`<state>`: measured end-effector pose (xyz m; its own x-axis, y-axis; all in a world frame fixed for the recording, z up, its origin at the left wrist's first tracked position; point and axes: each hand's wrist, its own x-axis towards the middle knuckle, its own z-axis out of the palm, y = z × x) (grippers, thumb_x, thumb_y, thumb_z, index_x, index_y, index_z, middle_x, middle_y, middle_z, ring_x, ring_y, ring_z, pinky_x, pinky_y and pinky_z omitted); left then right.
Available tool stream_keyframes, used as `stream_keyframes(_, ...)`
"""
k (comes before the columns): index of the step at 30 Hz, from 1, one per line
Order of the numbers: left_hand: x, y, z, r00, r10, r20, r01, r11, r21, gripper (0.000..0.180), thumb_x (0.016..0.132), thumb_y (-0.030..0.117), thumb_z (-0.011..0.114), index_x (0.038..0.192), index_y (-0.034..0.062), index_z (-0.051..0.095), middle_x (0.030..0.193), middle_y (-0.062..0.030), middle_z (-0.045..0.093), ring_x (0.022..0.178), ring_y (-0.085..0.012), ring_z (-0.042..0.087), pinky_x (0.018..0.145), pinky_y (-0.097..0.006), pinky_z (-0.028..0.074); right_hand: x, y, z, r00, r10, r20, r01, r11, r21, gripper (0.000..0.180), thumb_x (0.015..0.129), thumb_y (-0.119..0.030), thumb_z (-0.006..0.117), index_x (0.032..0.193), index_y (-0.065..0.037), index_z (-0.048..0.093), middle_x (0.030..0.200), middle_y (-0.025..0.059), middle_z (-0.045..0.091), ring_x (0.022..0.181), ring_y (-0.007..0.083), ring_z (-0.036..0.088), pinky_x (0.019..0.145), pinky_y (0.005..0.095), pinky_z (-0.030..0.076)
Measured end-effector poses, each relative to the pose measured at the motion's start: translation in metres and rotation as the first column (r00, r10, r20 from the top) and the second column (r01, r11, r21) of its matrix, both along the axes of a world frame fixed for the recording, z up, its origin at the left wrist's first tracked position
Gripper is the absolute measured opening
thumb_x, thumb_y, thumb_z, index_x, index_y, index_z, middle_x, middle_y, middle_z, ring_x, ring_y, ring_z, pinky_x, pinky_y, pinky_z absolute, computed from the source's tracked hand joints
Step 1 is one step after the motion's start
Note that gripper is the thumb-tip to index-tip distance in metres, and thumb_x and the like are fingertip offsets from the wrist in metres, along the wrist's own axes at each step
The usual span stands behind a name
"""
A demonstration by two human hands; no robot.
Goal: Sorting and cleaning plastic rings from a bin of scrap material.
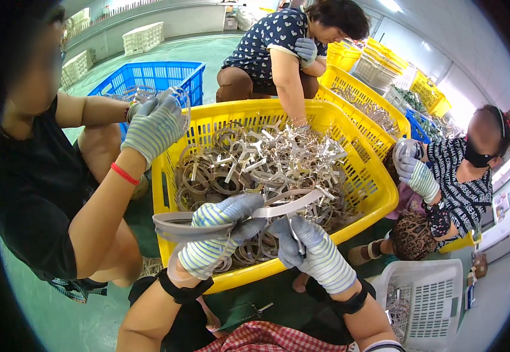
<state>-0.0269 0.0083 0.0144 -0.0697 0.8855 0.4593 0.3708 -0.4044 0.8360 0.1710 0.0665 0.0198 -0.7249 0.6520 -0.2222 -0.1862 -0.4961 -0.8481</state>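
Observation:
Both my gloved hands are over the near edge of a yellow crate [372, 205] heaped with loose grey rings and branched, shiny offcuts [266, 152]. My left hand [216, 232] is closed round several grey curved bands [175, 226], which stick out to its left. One pale grey curved band [293, 202] reaches from its fingertips to the right, above the pile. My right hand [316, 252] is closed close beside that band, pinching a thin shiny metal piece [295, 234]. Its exact kind cannot be made out, and the fingers hide part of it.
Co-workers sit around the crate: one at left with a gloved hand [155, 126] holding clear-looking rings, one at the far side reaching in, one at right. A blue crate [178, 73] stands far left, a white basket [431, 305] near right, more yellow crates [378, 111] behind.

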Motion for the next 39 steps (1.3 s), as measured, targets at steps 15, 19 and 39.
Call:
stream_keyframes(15,0.031,-0.006,-0.024,0.791,-0.535,-0.296,0.52,0.844,-0.133,0.033,0.093,0.03,0.053,0.099,-0.0004,0.063,0.09,-0.0181,0.063,0.087,-0.0335,0.061,0.079,-0.039,0.048,0.006,-0.009,-0.005,0.972,-0.022,0.234,-0.046,0.958,0.282,0.052,0.082,-0.051,0.059,0.112,-0.009,0.063,0.102,0.0059,0.065,0.086,0.0124,0.062,0.046,0.0245,0.045)
stream_keyframes(19,0.032,-0.006,-0.028,0.752,-0.554,-0.357,0.523,0.831,-0.189,0.034,0.092,0.033,0.054,0.101,0.0013,0.061,0.103,-0.0198,0.06,0.097,-0.0368,0.057,0.088,-0.042,0.046,0.003,-0.003,-0.002,0.948,0.05,0.313,-0.191,0.878,0.439,0.058,0.082,-0.056,0.053,0.115,-0.009,0.063,0.098,0.0039,0.066,0.078,0.0077,0.061,0.037,0.0192,0.038)
stream_keyframes(39,0.026,0.0,0.003,0.938,-0.345,0.021,0.333,0.887,-0.32,0.033,0.085,0.018,0.061,0.113,0.0004,0.058,0.108,-0.0184,0.058,0.093,-0.0301,0.06,0.079,-0.035,0.049,0.028,0.024,-0.065,0.961,-0.263,0.079,0.181,0.822,0.54,0.05,0.09,-0.026,0.061,0.134,-0.01,0.045,0.1,0.003,0.064,0.088,0.0123,0.061,0.075,0.0257,0.048)
